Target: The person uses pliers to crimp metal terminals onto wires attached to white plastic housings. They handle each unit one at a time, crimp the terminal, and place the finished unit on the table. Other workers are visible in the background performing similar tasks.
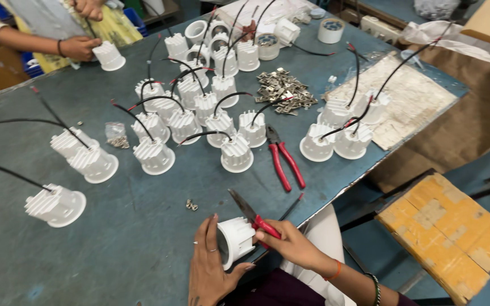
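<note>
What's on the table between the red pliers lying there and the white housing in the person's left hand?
In the head view, only bare table lies between the pliers and the housing.

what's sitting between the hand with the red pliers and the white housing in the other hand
Nothing visible. The left hand cups the white housing and the right hand, gripping the red-handled pliers, is right against its finned end, with no other part between them.
</note>
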